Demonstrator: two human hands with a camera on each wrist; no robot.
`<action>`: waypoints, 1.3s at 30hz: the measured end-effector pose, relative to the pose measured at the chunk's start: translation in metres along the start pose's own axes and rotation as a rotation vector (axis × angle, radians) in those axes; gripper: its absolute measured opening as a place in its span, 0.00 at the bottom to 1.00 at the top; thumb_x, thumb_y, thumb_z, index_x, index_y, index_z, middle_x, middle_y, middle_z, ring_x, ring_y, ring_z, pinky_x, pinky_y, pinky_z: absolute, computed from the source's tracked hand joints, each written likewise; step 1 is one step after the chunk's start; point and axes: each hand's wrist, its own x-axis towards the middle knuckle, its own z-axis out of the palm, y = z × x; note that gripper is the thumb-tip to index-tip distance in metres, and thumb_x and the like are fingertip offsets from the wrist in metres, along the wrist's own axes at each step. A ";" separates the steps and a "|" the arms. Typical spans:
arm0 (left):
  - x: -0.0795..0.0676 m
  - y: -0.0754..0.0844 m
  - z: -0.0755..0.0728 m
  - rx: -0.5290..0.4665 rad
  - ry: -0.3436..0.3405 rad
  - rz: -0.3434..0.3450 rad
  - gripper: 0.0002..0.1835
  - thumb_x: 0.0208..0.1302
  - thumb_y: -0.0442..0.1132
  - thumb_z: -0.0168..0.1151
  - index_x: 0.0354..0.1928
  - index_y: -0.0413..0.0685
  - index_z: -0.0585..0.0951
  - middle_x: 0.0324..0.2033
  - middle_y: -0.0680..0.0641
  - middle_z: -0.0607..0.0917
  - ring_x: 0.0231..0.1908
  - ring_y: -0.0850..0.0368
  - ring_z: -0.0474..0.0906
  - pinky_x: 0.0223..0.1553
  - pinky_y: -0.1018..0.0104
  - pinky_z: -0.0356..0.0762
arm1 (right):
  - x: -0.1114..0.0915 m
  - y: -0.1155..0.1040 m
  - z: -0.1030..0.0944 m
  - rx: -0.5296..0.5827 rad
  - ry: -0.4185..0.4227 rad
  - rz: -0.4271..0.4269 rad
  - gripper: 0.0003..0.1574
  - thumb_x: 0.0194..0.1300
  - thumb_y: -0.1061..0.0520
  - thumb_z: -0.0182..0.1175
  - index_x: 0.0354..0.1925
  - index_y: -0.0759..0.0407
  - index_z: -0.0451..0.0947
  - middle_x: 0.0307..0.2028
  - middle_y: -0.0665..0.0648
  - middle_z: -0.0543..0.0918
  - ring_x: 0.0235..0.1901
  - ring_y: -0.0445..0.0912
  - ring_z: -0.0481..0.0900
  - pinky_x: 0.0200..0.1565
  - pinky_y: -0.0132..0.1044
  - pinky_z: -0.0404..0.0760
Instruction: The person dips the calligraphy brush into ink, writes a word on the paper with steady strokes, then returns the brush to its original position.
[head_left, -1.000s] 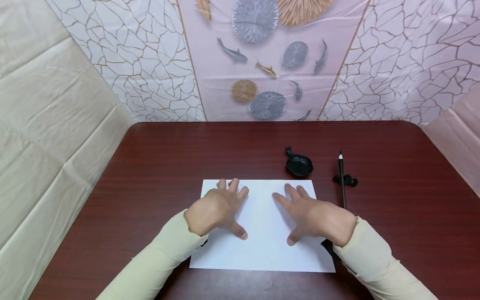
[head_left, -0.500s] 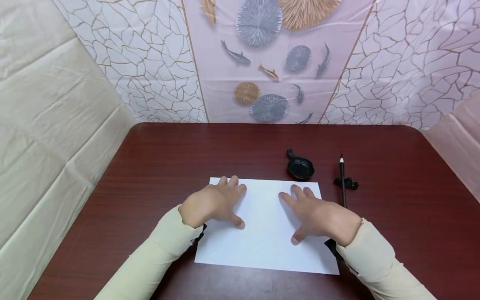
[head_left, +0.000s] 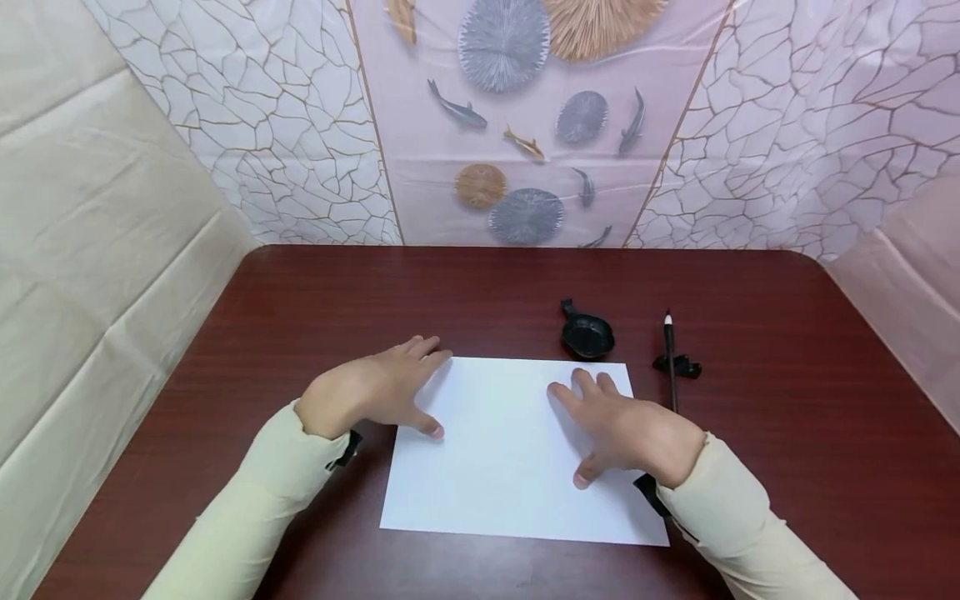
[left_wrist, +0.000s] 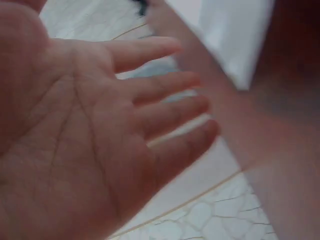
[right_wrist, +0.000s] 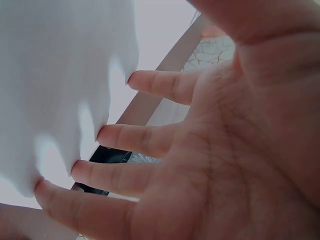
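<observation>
Before a fish-patterned backdrop (head_left: 427, 179), a reddish-brown table (head_left: 352, 292) bears white paper (head_left: 495, 467), right hand (head_left: 622, 429) on it, left hand (head_left: 375, 389) at its left edge (both released).

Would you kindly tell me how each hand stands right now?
Left hand: open, holding nothing.
Right hand: open, touching the white paper without gripping it.
</observation>
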 end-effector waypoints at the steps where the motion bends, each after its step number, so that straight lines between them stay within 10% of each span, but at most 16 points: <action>1: -0.001 -0.004 0.002 0.006 0.001 0.023 0.61 0.59 0.63 0.77 0.84 0.43 0.55 0.83 0.35 0.51 0.82 0.36 0.44 0.79 0.41 0.53 | 0.000 0.000 0.001 0.001 0.002 0.004 0.73 0.46 0.46 0.87 0.80 0.58 0.56 0.78 0.74 0.52 0.76 0.75 0.51 0.57 0.69 0.76; 12: -0.025 -0.014 0.027 -0.077 -0.038 0.069 0.75 0.49 0.65 0.83 0.83 0.32 0.45 0.83 0.33 0.38 0.83 0.36 0.34 0.80 0.40 0.43 | 0.000 -0.001 -0.001 -0.009 -0.007 0.014 0.73 0.45 0.46 0.88 0.79 0.56 0.57 0.76 0.69 0.56 0.75 0.71 0.54 0.48 0.61 0.82; 39: -0.020 0.000 0.036 -0.015 -0.062 0.055 0.81 0.44 0.68 0.84 0.84 0.36 0.40 0.84 0.38 0.33 0.83 0.42 0.30 0.81 0.44 0.42 | 0.001 0.013 -0.005 -0.060 0.002 0.028 0.74 0.38 0.48 0.91 0.74 0.57 0.57 0.69 0.71 0.61 0.65 0.69 0.64 0.45 0.57 0.82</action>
